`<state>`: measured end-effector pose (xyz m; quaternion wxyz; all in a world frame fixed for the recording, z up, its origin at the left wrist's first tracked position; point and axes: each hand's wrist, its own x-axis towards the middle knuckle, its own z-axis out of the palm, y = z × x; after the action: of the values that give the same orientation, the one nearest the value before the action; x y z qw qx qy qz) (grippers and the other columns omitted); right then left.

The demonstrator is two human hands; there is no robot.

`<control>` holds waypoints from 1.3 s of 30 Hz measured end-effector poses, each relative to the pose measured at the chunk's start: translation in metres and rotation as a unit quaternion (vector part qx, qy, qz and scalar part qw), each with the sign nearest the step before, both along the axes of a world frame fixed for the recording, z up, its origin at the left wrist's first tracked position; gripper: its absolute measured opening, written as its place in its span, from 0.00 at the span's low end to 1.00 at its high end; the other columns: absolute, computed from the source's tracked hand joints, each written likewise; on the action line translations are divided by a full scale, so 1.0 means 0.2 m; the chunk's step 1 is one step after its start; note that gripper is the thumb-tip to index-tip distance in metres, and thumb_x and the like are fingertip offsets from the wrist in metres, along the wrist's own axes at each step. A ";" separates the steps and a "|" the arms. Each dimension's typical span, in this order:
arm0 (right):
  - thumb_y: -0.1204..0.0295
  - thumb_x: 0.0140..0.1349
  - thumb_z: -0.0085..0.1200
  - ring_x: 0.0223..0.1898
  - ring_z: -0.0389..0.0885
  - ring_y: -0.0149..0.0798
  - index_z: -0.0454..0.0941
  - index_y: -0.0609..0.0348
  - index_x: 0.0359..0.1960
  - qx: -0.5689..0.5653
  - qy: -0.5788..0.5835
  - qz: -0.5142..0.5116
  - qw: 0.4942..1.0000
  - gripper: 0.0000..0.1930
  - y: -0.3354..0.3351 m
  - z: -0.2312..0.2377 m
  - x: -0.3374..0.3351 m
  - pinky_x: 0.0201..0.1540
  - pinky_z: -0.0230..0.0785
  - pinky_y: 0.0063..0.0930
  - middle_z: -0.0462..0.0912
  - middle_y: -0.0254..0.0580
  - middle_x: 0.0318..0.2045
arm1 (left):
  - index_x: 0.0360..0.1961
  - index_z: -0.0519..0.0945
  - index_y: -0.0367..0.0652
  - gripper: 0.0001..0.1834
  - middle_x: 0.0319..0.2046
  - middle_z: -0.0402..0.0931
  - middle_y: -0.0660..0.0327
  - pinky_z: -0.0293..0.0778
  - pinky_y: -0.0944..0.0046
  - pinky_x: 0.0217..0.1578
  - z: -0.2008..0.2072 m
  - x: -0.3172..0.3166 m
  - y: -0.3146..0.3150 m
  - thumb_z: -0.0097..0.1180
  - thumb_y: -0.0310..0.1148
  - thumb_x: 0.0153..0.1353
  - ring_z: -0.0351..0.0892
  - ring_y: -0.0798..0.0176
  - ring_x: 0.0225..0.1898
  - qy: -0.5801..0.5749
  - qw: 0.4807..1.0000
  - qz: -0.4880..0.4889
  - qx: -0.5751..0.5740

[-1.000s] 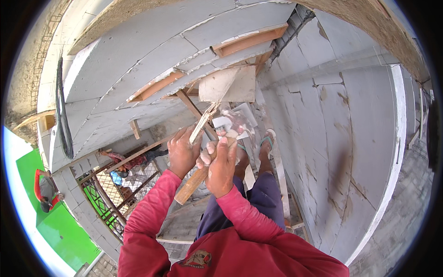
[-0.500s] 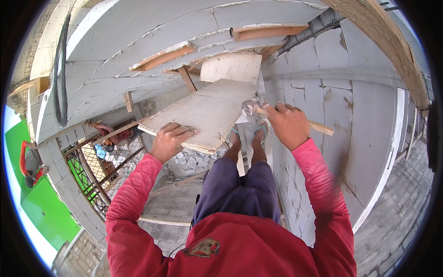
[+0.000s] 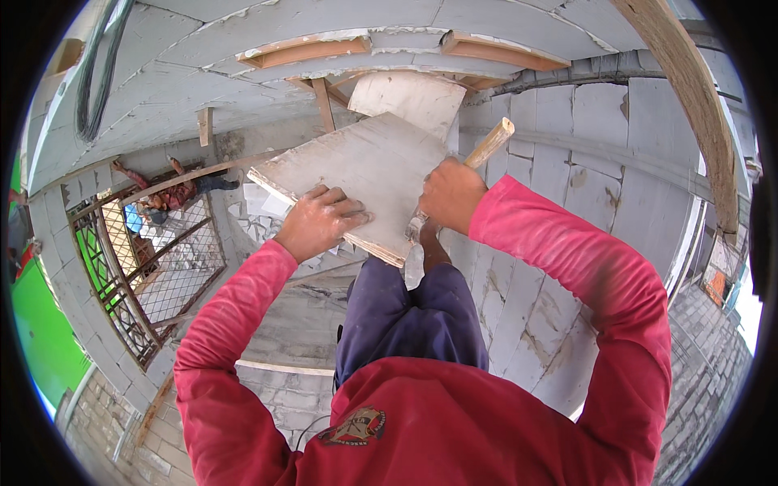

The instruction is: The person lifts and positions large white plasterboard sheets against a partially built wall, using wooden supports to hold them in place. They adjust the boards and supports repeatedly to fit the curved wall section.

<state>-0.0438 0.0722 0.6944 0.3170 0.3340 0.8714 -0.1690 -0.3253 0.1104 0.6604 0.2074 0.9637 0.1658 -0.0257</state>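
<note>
My left hand (image 3: 318, 222) lies flat on the near edge of a pale, mortar-stained board (image 3: 365, 170) that rests across my lap. My right hand (image 3: 450, 193) is closed on the wooden handle (image 3: 489, 147) of a trowel, whose grey blade (image 3: 413, 261) points down past the board's front corner, just above my blue-trousered knee. Both sleeves are red. The handle's free end sticks up to the right of the board.
Grey block walls (image 3: 567, 154) surround me, with wooden battens (image 3: 304, 50) fixed above. A metal grille gate (image 3: 146, 267) stands at left; a person in red (image 3: 170, 193) is behind it. A curved timber (image 3: 689, 105) runs down the right.
The board has come closer and lower. My right hand has turned the trowel so its blade points down at the board's front corner; my left hand has slid to the near edge.
</note>
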 end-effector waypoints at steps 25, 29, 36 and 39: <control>0.63 0.69 0.56 0.44 0.89 0.45 0.88 0.38 0.52 0.021 0.170 -0.130 0.977 0.13 0.12 -0.06 0.14 0.45 0.77 0.43 0.87 0.38 0.39 | 0.55 0.84 0.51 0.27 0.45 0.84 0.68 0.79 0.59 0.49 -0.03 0.08 0.01 0.67 0.34 0.49 0.83 0.62 0.48 -0.056 0.995 -0.085 -0.004; 0.67 0.69 0.53 0.45 0.88 0.46 0.87 0.49 0.48 0.070 0.141 -0.158 0.975 0.12 0.04 -0.09 0.04 0.44 0.77 0.42 0.87 0.41 0.40 | 0.50 0.86 0.48 0.18 0.41 0.85 0.68 0.80 0.60 0.49 -0.03 0.09 -0.01 0.62 0.34 0.56 0.83 0.64 0.47 -0.055 0.993 -0.099 -0.011; 0.65 0.70 0.54 0.48 0.88 0.52 0.82 0.58 0.50 0.044 0.134 -0.479 0.867 0.13 -0.24 -0.65 0.16 0.50 0.78 0.47 0.86 0.51 0.43 | 0.55 0.86 0.50 0.22 0.49 0.87 0.66 0.81 0.61 0.53 0.03 0.07 0.04 0.62 0.32 0.57 0.84 0.64 0.53 -0.059 0.998 -0.037 0.006; 0.66 0.73 0.53 0.39 0.86 0.45 0.78 0.59 0.52 -0.012 0.212 -0.701 0.681 0.12 -0.50 -1.01 0.29 0.40 0.79 0.40 0.84 0.48 0.39 | 0.56 0.86 0.46 0.27 0.50 0.88 0.62 0.82 0.58 0.50 0.09 0.03 0.13 0.65 0.27 0.50 0.86 0.58 0.52 -0.040 0.998 0.004 -0.046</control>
<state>0.0150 -0.0272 0.4927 -0.0833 0.7986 0.4246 -0.4184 -0.3190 0.1371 0.6784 0.2582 0.9527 0.1603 0.0063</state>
